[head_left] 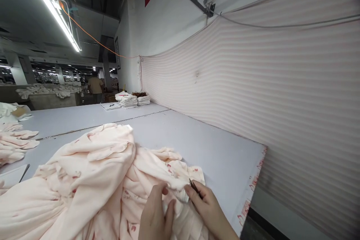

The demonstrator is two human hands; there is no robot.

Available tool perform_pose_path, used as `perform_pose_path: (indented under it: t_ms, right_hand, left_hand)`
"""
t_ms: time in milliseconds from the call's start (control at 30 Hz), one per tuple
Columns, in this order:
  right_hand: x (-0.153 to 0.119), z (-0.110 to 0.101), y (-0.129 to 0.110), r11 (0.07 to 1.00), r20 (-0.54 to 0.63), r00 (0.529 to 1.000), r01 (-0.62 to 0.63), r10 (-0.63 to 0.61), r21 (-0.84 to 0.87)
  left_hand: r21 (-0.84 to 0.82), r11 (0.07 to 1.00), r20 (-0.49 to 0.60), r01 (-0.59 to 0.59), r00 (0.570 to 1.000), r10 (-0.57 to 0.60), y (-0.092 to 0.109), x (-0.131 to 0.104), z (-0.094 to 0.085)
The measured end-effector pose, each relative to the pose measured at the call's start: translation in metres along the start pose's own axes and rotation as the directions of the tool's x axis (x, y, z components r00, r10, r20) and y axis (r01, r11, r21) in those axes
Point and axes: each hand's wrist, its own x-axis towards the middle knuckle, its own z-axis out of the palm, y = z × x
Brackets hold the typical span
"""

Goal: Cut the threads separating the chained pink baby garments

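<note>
A large heap of pale pink fabric (pixel 98 161) with small red prints lies over the near side of the table. My left hand (pixel 157 212) is at the heap's right part, fingers curled on the cloth's edge. Just right of it, my right hand (pixel 206 204) is closed round a small dark tool (pixel 194 187), its tip pointing up and left. The thumb and fingertips of that hand touch the fabric edge between the two hands.
The grey table (pixel 225 153) has red-printed tape on its right edge. Stacked white cloths (pixel 128 101) stand at the back. More pink garments (pixel 14 144) lie at the left. Striped fabric (pixel 253 82) hangs along the wall. A person (pixel 95 85) stands far off.
</note>
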Motion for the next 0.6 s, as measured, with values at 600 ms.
perform_pose_path:
  t_ms: [600]
  right_hand:
    - [-0.006,0.013,-0.006,0.890,-0.261,0.945,0.062,-0.198,-0.451]
  left_hand:
    - [-0.316,0.916,0.076,0.246,0.969,-0.234,-0.005,-0.010,-0.036]
